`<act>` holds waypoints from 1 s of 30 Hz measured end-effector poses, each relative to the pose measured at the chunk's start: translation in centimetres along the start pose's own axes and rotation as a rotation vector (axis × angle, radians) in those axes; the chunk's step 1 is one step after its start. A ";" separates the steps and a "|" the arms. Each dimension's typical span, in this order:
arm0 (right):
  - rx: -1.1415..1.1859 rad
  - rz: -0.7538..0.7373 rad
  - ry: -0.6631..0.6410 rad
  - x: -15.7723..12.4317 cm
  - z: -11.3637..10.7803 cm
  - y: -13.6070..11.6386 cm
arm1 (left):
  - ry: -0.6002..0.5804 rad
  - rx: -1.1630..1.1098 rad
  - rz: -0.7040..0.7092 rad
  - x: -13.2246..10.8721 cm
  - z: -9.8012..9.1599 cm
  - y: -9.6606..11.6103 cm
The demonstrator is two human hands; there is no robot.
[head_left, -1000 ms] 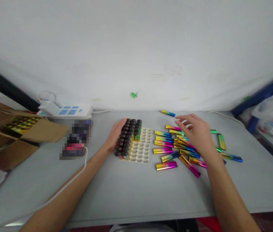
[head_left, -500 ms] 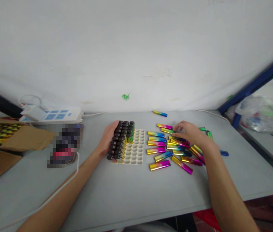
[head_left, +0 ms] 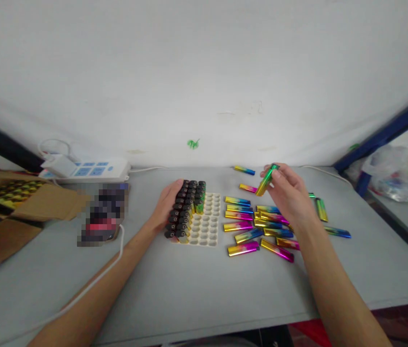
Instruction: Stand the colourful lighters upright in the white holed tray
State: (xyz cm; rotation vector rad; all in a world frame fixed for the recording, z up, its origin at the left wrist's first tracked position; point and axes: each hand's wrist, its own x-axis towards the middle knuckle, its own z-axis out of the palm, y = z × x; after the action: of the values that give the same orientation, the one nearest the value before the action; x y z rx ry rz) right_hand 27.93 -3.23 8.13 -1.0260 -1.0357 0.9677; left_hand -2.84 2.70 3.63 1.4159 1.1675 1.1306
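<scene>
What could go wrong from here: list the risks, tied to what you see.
1. The right hand holds a green-and-gold lighter at a slant in its fingertips, so it might slip onto the loose lighters.
2. The left hand rests against the standing lighters; a push could shift them or the tray.
3. The white cable crosses the left forearm in this view and could snag if that arm moves.

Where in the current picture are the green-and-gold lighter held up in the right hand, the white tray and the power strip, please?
Green-and-gold lighter [head_left: 266, 180]: head view, middle of its body.
White tray [head_left: 211, 220]: head view, bare part among the unfilled holes.
Power strip [head_left: 97, 171]: head view, middle of its top.
</scene>
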 end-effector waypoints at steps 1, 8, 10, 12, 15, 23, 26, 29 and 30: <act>0.091 0.051 -0.032 -0.4 1.2 0.0 | -0.001 -0.001 -0.006 0.0 0.0 0.0; 0.309 0.393 -0.279 -3.4 7.5 0.9 | 0.000 0.015 -0.002 0.0 -0.2 -0.4; 0.289 0.457 -0.295 -3.9 8.2 1.5 | 0.007 0.020 0.006 0.0 -0.1 -0.3; 0.252 0.526 -0.300 -4.2 8.7 2.0 | 0.008 0.029 0.005 0.0 -0.1 -0.1; 0.178 0.608 -0.262 -4.5 9.2 2.3 | -0.001 0.024 -0.008 0.0 0.0 0.0; 0.129 0.628 -0.198 -4.7 9.8 2.1 | 0.006 -0.042 -0.035 0.0 0.1 0.0; 0.067 0.645 -0.137 -4.7 9.9 2.3 | 0.004 -0.032 -0.038 -0.1 0.2 0.1; 0.028 0.634 -0.110 -4.8 10.0 2.5 | 0.000 -0.018 -0.022 -0.1 0.2 0.2; 0.021 0.632 -0.112 -4.8 10.0 2.6 | -0.003 -0.017 -0.019 -0.1 0.1 0.3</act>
State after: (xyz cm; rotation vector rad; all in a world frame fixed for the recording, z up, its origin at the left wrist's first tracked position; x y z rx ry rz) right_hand 16.82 -5.25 6.51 -1.3272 -0.7946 1.5570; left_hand -2.67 2.56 3.87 1.3906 1.1647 1.1222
